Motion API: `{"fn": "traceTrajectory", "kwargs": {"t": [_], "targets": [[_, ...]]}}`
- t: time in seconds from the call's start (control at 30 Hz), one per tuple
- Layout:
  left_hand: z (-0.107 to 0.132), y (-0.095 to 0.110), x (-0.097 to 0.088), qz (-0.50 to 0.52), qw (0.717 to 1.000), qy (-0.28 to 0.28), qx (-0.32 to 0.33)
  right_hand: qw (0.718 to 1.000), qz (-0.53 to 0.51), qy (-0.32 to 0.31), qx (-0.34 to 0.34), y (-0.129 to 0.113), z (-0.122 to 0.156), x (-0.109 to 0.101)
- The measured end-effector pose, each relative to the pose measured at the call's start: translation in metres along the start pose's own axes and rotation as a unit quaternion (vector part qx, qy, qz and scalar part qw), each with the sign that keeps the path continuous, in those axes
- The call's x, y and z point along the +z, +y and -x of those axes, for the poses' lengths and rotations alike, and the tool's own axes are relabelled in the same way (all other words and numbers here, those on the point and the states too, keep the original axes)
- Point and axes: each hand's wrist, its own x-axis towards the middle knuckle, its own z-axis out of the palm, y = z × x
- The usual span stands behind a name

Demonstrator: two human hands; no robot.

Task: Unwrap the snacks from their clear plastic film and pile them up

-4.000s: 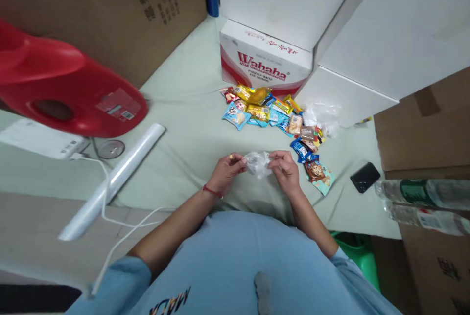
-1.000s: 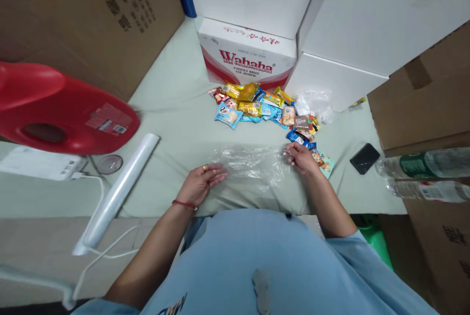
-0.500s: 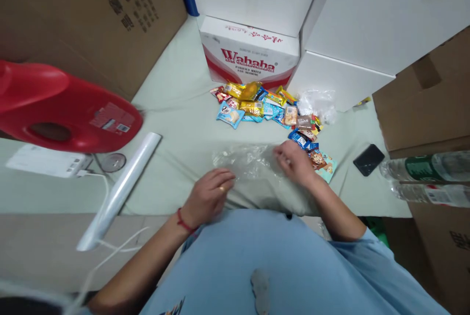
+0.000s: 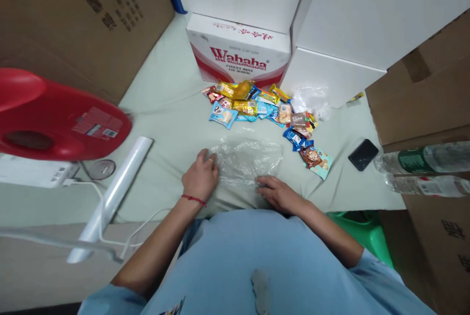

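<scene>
A clear, crinkled plastic bag point(image 4: 247, 158) lies spread on the green-covered table in front of me. My left hand point(image 4: 200, 176), with a red cord bracelet at the wrist, is at the bag's left edge, its fingers curled closed on the film. My right hand point(image 4: 279, 193) rests at the near right edge of the bag, palm down, fingers stretched out and touching it. Beyond the bag is a loose pile of small wrapped snacks, among them a light blue packet point(image 4: 223, 115), a yellow packet point(image 4: 245, 107) and a mint-coloured packet point(image 4: 322, 164).
A Wahaba-style printed carton marked Wahaha point(image 4: 238, 56) stands behind the snacks. Another crumpled clear bag point(image 4: 311, 101) lies beside them. At right are a black phone point(image 4: 363, 154) and two bottles point(image 4: 428, 158). At left are a red jug point(image 4: 91, 129), a film roll point(image 4: 113, 197) and a white power bank point(image 4: 35, 172).
My left hand has moved up and forward to the bag's left edge. My right hand has come down and left to its near edge. The bag now lies flatter.
</scene>
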Motion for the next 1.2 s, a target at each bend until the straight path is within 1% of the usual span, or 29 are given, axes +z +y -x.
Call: {"fn": "traceTrajectory", "kwargs": {"t": [0.07,0.1,0.17,0.2,0.23,0.27,0.3,0.33,0.37,0.4,0.43,0.5,0.57,0.63,0.67,0.7,0.73,0.77,0.83,0.9,0.93,1.0,1.07,1.1,1.13,1.2], "targets": [[0.001,-0.005,-0.001,0.004,1.0,-0.004,-0.011,1.0,-0.002,-0.013,0.006,0.006,0.002,-0.007],[0.002,-0.007,-0.001,0.008,1.0,0.007,-0.01,1.0,-0.001,-0.016,0.007,0.01,0.003,-0.012],[0.007,-0.01,0.0,0.02,0.998,0.061,0.008,1.0,0.003,-0.008,0.005,0.019,0.003,-0.024],[0.009,-0.011,0.002,0.029,0.995,0.093,0.03,1.0,0.006,0.0,0.001,0.023,0.002,-0.029],[0.011,-0.012,0.004,0.042,0.991,0.113,0.066,1.0,0.008,0.008,-0.001,0.026,0.001,-0.034],[0.012,-0.013,0.007,0.057,0.985,0.112,0.115,1.0,0.009,0.016,-0.002,0.029,0.0,-0.037],[0.012,-0.015,0.011,0.071,0.978,0.09,0.173,1.0,0.01,0.022,0.002,0.032,-0.001,-0.041],[0.013,-0.016,0.015,0.083,0.969,0.056,0.227,1.0,0.01,0.027,0.007,0.035,0.0,-0.043],[0.014,-0.018,0.019,0.089,0.96,0.022,0.263,0.999,0.01,0.03,0.014,0.038,0.001,-0.045],[0.015,-0.021,0.023,0.089,0.957,-0.002,0.277,0.999,0.009,0.033,0.022,0.041,0.005,-0.047],[0.018,-0.023,0.027,0.086,0.959,-0.013,0.271,0.999,0.007,0.035,0.031,0.044,0.009,-0.049],[0.028,-0.027,0.034,0.076,0.969,-0.007,0.237,0.997,0.005,0.052,0.056,0.048,0.021,-0.054],[0.041,-0.028,0.037,0.084,0.971,-0.006,0.225,0.99,0.014,0.108,0.088,0.045,0.029,-0.061],[0.052,-0.026,0.037,0.118,0.969,-0.007,0.219,0.977,0.036,0.181,0.105,0.034,0.026,-0.064],[0.056,-0.024,0.035,0.142,0.968,-0.005,0.208,0.973,0.045,0.203,0.1,0.025,0.018,-0.062],[0.058,-0.022,0.034,0.168,0.966,-0.004,0.195,0.973,0.051,0.206,0.086,0.016,0.006,-0.058],[0.058,-0.021,0.032,0.192,0.965,-0.003,0.181,0.979,0.052,0.186,0.064,0.006,-0.01,-0.05],[0.057,-0.019,0.03,0.213,0.963,-0.003,0.167,0.987,0.051,0.149,0.035,-0.003,-0.027,-0.04],[0.051,-0.019,0.027,0.242,0.96,-0.001,0.143,0.996,0.058,0.054,-0.028,-0.016,-0.062,-0.014],[0.044,-0.022,0.024,0.258,0.958,0.016,0.126,0.994,0.074,-0.013,-0.08,-0.02,-0.091,0.013],[0.041,-0.024,0.022,0.257,0.959,0.034,0.117,0.991,0.083,-0.034,-0.099,-0.019,-0.1,0.024],[0.039,-0.026,0.017,0.22,0.967,0.089,0.089,0.987,0.097,-0.052,-0.121,-0.014,-0.109,0.041],[0.04,-0.022,0.01,0.148,0.978,0.138,0.056,0.985,0.104,-0.051,-0.128,-0.01,-0.109,0.048],[0.04,-0.017,0.006,0.115,0.981,0.146,0.052,0.985,0.105,-0.046,-0.13,-0.008,-0.108,0.049],[0.04,-0.009,0.003,0.094,0.984,0.138,0.066,0.985,0.105,-0.042,-0.131,-0.008,-0.107,0.05],[0.036,0.009,-0.001,0.089,0.982,0.091,0.136,0.986,0.101,-0.038,-0.124,-0.008,-0.106,0.05]]}}
